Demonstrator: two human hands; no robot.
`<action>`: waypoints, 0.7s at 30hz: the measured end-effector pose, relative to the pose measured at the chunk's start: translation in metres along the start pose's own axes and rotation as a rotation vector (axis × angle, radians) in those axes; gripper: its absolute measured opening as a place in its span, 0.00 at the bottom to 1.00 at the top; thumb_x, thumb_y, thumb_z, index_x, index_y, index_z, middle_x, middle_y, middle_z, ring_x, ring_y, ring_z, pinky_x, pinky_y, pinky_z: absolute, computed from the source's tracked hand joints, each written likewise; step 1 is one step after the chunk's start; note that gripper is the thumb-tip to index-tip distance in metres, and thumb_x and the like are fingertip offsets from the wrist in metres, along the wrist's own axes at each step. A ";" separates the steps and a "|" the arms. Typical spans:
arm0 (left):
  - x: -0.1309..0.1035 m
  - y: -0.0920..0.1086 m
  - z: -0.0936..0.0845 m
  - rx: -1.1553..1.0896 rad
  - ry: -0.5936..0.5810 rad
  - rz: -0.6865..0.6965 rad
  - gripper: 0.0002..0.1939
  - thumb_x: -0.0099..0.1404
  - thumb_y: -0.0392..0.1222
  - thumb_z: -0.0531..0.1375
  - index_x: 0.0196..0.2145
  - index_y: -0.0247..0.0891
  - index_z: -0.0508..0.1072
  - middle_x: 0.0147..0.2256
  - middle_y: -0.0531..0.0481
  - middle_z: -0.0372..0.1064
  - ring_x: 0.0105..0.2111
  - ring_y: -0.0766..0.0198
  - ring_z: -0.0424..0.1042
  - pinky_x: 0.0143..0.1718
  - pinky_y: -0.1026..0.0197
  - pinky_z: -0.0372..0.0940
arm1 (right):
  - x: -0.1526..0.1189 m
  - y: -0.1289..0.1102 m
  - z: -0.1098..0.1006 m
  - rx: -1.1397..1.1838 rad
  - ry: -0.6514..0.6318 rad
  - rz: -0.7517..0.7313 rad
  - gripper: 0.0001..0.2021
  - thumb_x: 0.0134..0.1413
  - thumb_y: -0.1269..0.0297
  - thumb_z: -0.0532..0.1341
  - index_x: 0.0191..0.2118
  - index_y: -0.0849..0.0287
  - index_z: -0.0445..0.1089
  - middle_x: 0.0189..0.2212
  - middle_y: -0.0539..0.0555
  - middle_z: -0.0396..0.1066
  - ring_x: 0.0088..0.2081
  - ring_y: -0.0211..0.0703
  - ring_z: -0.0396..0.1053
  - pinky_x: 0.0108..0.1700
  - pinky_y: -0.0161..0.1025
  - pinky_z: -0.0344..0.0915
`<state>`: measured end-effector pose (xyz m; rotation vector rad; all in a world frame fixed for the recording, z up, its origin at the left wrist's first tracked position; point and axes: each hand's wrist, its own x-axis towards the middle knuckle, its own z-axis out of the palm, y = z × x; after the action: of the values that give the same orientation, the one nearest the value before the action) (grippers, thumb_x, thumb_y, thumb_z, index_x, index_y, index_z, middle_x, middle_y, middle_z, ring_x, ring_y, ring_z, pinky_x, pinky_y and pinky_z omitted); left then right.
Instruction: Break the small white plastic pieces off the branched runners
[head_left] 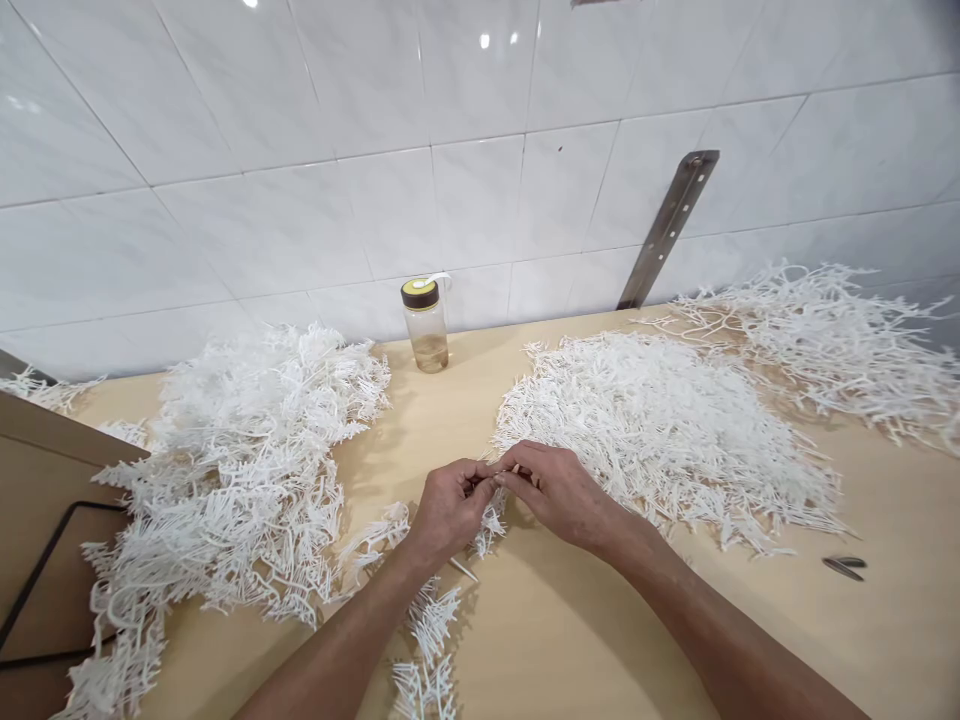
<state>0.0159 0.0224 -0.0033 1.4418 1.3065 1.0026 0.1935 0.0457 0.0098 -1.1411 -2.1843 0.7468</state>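
My left hand [450, 508] and my right hand [553, 490] meet fingertip to fingertip above the table, both closed in a pinch. A white plastic sprig [491, 527] shows just below the pinched fingers, and the exact joint between the hands is hidden. From under my left wrist a string of white sprigs [433, 625] trails down toward the near edge. Close to the right hand lies a broad heap of thin white plastic sprigs [660, 425]. Left of my left hand is a taller, tangled heap of white sprigs [247, 480].
A bottle [426, 325] with a yellow-and-black lid stands near the tiled wall [375, 220]. Another sprig pile [840, 340] lies at the back right. Small dark metal snips [844, 568] rest on the right. A cardboard box [52, 500] borders the left, and a metal bracket [669, 230] leans at the wall.
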 end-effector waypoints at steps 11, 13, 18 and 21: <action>-0.003 0.003 0.000 0.028 -0.017 0.038 0.11 0.61 0.44 0.59 0.32 0.34 0.77 0.20 0.54 0.63 0.20 0.70 0.55 0.23 0.66 0.52 | 0.000 -0.005 -0.008 -0.150 -0.079 0.084 0.10 0.65 0.65 0.53 0.34 0.58 0.69 0.29 0.51 0.72 0.29 0.39 0.66 0.32 0.36 0.57; -0.002 0.003 -0.001 0.033 -0.031 0.048 0.10 0.61 0.43 0.58 0.31 0.34 0.76 0.20 0.55 0.61 0.21 0.70 0.55 0.23 0.66 0.52 | 0.000 -0.005 -0.006 -0.212 -0.054 0.080 0.10 0.65 0.67 0.52 0.33 0.58 0.68 0.29 0.51 0.71 0.29 0.40 0.66 0.31 0.36 0.56; 0.002 0.000 -0.001 0.036 -0.033 0.022 0.08 0.61 0.42 0.58 0.29 0.35 0.72 0.21 0.56 0.59 0.21 0.70 0.56 0.23 0.67 0.52 | 0.004 -0.009 0.011 -0.377 0.050 0.105 0.07 0.64 0.71 0.52 0.34 0.60 0.64 0.30 0.54 0.70 0.28 0.41 0.65 0.29 0.36 0.51; 0.004 -0.001 -0.001 0.053 -0.017 0.026 0.08 0.61 0.42 0.58 0.28 0.35 0.72 0.21 0.55 0.60 0.21 0.70 0.56 0.24 0.66 0.53 | 0.007 -0.012 0.020 -0.416 0.082 0.121 0.06 0.61 0.74 0.52 0.33 0.59 0.62 0.29 0.55 0.68 0.27 0.41 0.64 0.27 0.36 0.49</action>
<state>0.0150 0.0269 -0.0039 1.5071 1.3142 0.9772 0.1693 0.0413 0.0057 -1.4887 -2.2771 0.2885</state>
